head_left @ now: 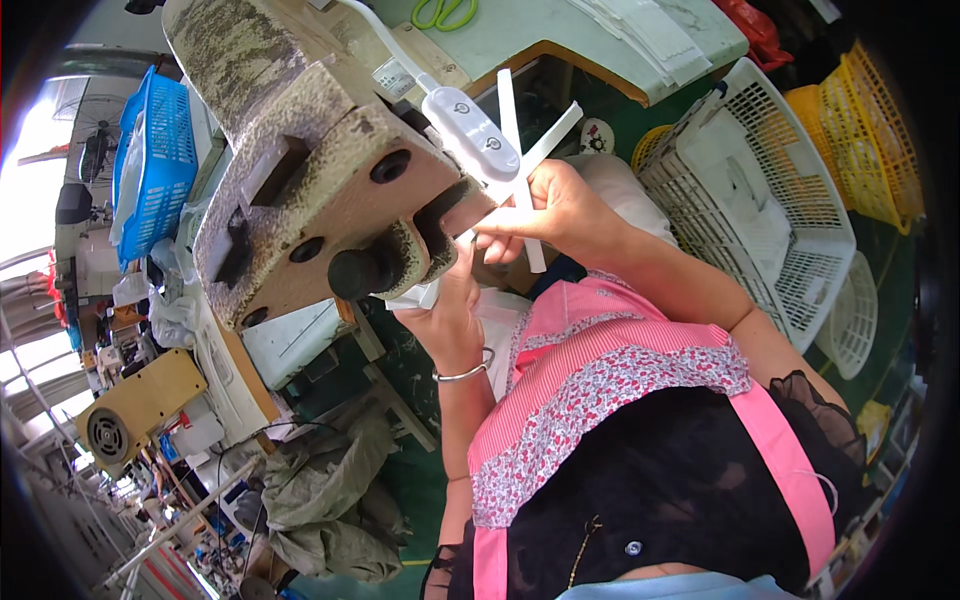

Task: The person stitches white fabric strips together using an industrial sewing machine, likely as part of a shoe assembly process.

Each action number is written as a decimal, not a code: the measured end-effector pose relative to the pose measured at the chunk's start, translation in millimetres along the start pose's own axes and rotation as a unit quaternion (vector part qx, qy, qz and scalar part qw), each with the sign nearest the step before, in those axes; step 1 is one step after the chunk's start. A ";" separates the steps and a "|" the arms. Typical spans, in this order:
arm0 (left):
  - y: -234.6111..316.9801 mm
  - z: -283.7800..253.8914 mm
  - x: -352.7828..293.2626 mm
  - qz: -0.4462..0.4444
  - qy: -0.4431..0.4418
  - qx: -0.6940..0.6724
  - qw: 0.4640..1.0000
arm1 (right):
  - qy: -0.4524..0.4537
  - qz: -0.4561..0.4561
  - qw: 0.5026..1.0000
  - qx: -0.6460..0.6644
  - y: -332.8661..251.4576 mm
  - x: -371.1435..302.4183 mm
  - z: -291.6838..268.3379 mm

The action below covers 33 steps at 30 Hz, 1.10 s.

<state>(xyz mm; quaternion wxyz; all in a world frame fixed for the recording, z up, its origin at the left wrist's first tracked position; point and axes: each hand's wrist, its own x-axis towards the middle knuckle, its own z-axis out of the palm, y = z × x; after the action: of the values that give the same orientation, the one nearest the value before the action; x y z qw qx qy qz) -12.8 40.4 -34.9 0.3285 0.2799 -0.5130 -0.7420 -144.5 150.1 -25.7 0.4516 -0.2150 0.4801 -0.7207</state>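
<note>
My right hand [565, 212] is closed, pinching several narrow white strips [550, 135] that fan out above and below its fingers. Close by, my left hand [450, 312] has a bracelet at the wrist and its fingers point up beneath the machine. Its fingers are closed on a white strip [424, 296], whose end shows beside the palm; the fingertips are partly hidden by the machine. Over both hands looms the worn cream head of a sewing machine [330, 190] with a dark round knob [360, 273]. A white lamp [470, 130] with two buttons lights the fingers.
Green-handled scissors [445, 14] and stacked white pieces [640, 40] lie on the pale tabletop [560, 25]. A white basket [800, 200] and yellow baskets [870, 140] stand at right. At left are a blue basket [155, 165], another machine [140, 410] and a grey-green cloth [335, 490].
</note>
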 end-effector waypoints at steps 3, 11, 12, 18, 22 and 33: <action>1.1 0.3 1.4 0.007 0.020 -0.002 1.000 | 0.020 -0.017 0.999 0.019 1.0 -1.7 -12.6; 9.7 -18.7 -1.6 -0.045 0.049 -0.060 0.996 | 0.024 -0.011 0.999 0.037 1.4 -1.5 -5.3; 11.1 -18.5 -2.6 -0.048 0.048 -0.063 0.996 | 0.034 -0.020 0.998 0.041 4.5 -1.1 -4.2; 15.8 -30.5 -0.4 -0.074 0.066 -0.092 0.991 | 0.016 0.004 0.999 0.049 5.0 -0.7 9.7; 16.0 -33.9 -1.9 -0.080 0.066 -0.086 0.991 | 0.016 0.000 0.999 0.045 5.3 -2.2 10.4; 7.1 -2.1 -1.2 0.009 0.037 0.012 0.999 | 0.033 -0.029 0.999 0.027 5.7 -4.9 -9.0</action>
<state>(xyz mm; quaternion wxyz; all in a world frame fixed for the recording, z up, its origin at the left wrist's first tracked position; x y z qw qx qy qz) -9.0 38.2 -28.7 0.3507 0.3059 -0.5117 -0.7222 -146.2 158.1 -34.1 0.4199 -0.1925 0.4687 -0.7530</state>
